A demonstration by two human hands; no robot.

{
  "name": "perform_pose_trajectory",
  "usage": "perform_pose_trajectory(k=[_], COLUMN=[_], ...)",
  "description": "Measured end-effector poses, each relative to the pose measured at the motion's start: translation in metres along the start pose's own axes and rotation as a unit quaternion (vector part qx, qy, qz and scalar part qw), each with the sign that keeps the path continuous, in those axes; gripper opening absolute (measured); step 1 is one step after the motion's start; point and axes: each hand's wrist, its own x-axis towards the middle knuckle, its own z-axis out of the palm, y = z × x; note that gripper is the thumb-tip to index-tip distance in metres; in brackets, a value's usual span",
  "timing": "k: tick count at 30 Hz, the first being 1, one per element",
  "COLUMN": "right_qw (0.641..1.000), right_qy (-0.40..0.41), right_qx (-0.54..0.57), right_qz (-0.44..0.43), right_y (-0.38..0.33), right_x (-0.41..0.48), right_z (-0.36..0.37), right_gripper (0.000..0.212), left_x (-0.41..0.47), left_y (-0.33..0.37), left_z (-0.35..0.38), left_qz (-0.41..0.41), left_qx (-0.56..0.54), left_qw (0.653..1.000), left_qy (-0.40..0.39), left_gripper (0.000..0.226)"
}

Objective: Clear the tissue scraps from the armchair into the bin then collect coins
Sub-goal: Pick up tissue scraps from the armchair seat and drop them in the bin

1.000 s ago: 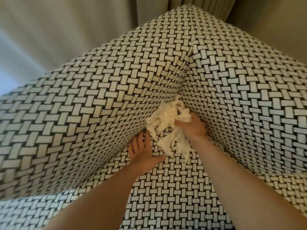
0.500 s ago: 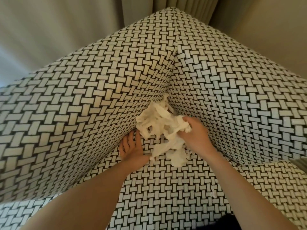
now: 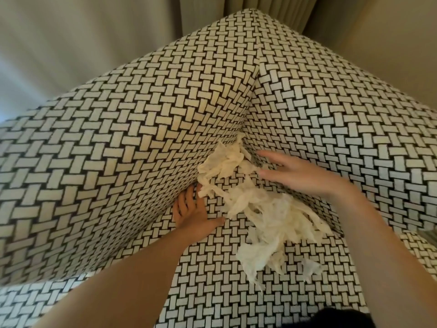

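Across the upper left of the frame you see a pale curtain (image 3: 82,39). Its greyish-cream cloth falls in broad, soft folds, with a cooler bluish patch of light low at the left edge. At top centre you have a pleated curtain (image 3: 208,10) in a darker tan-beige, its narrow folds running straight up out of the frame. In the upper right you see a plain beige wall (image 3: 390,31), smooth and darkest where it meets those folds. At the bottom edge, right of centre, a dark shape (image 3: 331,319) shows; you cannot tell what it is.
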Motion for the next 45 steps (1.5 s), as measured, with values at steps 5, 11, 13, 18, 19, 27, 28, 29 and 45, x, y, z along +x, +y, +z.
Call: perform_pose_trajectory(k=[5,11,13,18,19,27,28,29,45], right_qw=[0.987,0.985,0.98,0.973,0.973,0.956,0.954,0.951,0.951], right_qy=[0.144,0.143,0.162,0.182,0.184,0.234,0.246,0.259,0.13], right_qx=[0.065,0.071,0.071,-0.034,-0.044,-0.163,-0.16,-0.16,-0.278], right_qz=[0.015,0.06,0.088,0.136,0.131,0.073,0.068,0.06,-0.028], right_y=[-0.001,-0.003,-0.003,-0.001,-0.001,0.0,0.001,0.002,-0.008], right_x=[0.071,0.127,0.137,0.145,0.144,0.127,0.123,0.119,0.038], right_z=[0.037,0.062,0.071,0.079,0.076,0.075,0.074,0.073,0.079], right_gripper=[0.076,0.109,0.112,0.09,0.083,0.046,0.044,0.04,0.062], left_x=[-0.001,0.0,-0.001,0.0,-0.001,-0.002,-0.002,-0.002,-0.003], left_y=[0.0,0.002,0.002,0.002,0.002,0.001,0.001,0.002,0.001], left_z=[0.0,0.001,0.001,0.001,0.0,0.001,0.001,0.001,0.005], left_qz=[-0.003,-0.013,-0.009,-0.014,-0.013,-0.009,-0.008,-0.009,-0.025], left_qx=[0.005,0.012,0.008,0.014,0.011,-0.006,-0.008,-0.006,0.045], left_qw=[1.0,1.0,1.0,1.0,1.0,1.0,1.0,1.0,0.995], left_qy=[0.004,0.013,0.013,0.007,0.006,0.015,0.017,0.017,0.079], left_gripper=[0.111,0.11,0.11,0.11,0.11,0.115,0.115,0.114,0.106])
